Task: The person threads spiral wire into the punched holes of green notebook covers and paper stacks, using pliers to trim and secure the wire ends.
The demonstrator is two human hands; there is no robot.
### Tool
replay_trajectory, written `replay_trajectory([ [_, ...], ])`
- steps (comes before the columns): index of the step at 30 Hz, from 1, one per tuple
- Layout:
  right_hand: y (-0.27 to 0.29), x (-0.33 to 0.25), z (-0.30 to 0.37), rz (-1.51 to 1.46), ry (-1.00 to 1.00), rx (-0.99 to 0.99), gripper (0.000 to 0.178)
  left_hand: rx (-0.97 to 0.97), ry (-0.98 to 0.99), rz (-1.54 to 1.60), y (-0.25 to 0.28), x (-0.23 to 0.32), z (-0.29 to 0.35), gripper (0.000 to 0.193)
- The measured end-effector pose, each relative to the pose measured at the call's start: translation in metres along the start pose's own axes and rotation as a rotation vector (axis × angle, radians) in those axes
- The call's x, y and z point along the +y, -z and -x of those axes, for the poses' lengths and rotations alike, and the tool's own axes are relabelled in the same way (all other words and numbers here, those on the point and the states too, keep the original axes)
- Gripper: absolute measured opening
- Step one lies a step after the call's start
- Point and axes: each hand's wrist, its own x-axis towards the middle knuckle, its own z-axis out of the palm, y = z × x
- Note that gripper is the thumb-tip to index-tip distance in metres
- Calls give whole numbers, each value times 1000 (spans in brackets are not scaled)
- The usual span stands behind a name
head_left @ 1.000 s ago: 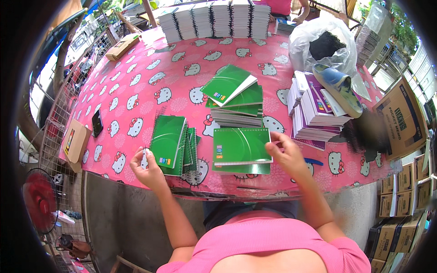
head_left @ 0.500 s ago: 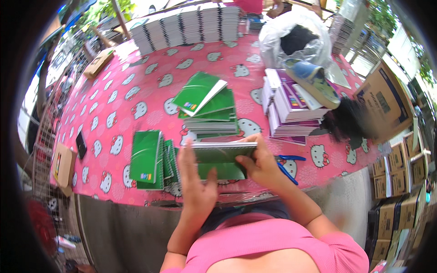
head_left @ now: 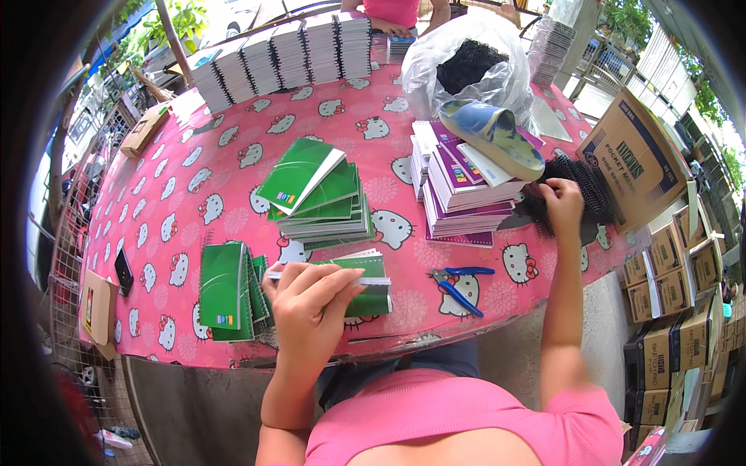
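Green notebooks sit in three groups on the pink table [head_left: 194,167]: a fanned stack [head_left: 318,194], a leaning row [head_left: 228,291], and a few near the table's front edge. The left hand [head_left: 307,314] grips one notebook [head_left: 342,272] edge-up above those few. Beside them lie one pair of blue pliers [head_left: 458,281] and one purple stack [head_left: 466,190]. Half a second ago both hands held the notebook; now the right hand [head_left: 563,202] has reached out, fingers curled on the black coils [head_left: 583,186].

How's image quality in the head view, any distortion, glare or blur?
Head view: strong fisheye, the table edge bows and a black vignette rings the frame; bright daylight blows out the plastic bag and top background; left hand on the green notebook is sharp, right hand at the black coils slightly soft.
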Motion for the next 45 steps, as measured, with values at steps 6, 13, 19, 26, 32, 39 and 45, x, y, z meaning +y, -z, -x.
replay_trajectory([
  [6, -52, 46, -4, 255, -123, -288, 24, 28, -41, -70, -3, -1, 2, 16],
  [13, -49, 35, -3, 284, -54, -351, 28, 31, -15, 34, -6, -7, 2, 18],
  [19, -38, 37, -13, 145, -51, -185, 25, 69, -57, 47, -12, -7, 2, 21],
  [26, 61, -123, 27, -333, 214, 107, 29, 57, -65, 9, -9, -7, 2, 21],
  [32, 46, -223, 103, -773, 355, -458, 32, 58, -54, 56, -8, -6, 3, 23],
  [39, 39, -226, 91, -814, 416, -508, 26, 53, -57, 62, -9, -5, 4, 23],
  [45, 48, -226, 77, -803, 399, -708, 28, 58, -46, 39, -6, -3, 10, 23],
])
